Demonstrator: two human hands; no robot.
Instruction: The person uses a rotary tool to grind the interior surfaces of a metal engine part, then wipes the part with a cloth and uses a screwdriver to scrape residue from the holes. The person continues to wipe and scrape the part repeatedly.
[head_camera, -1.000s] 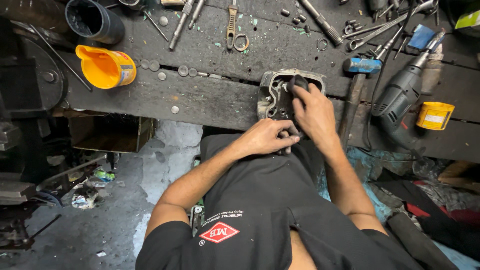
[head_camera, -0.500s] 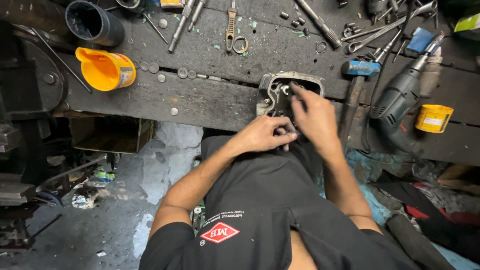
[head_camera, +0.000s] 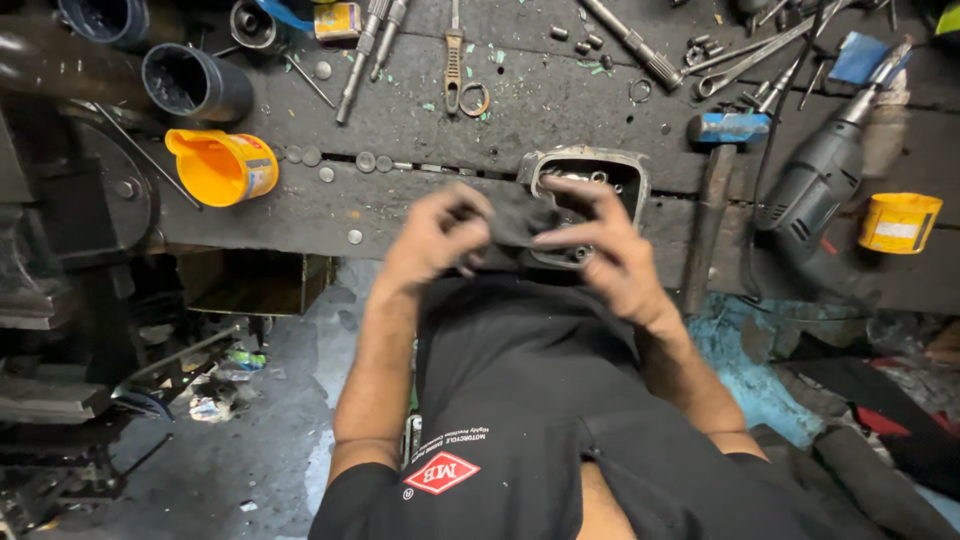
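Note:
A grey metal engine housing (head_camera: 548, 160) lies open side up at the front edge of the dark workbench (head_camera: 420, 120). Both my hands are raised just in front of it. My left hand (head_camera: 432, 238) and my right hand (head_camera: 605, 252) each pinch an end of a dark cloth (head_camera: 515, 222) stretched between them. I cannot tell whether the cloth is a loose rag or the hem of my black shirt (head_camera: 530, 400). The cloth and my right fingers hide the near part of the housing.
A yellow jug (head_camera: 220, 165) and a black tube (head_camera: 195, 85) stand at the left. A blue-headed hammer (head_camera: 725, 128), an electric drill (head_camera: 825, 175) and a yellow tub (head_camera: 900, 222) lie at the right. Pliers (head_camera: 455, 60), wrenches (head_camera: 750, 55) and washers litter the back.
My hands have come off the housing, moved apart and now hold the dark cloth stretched between them. The view has shifted a little.

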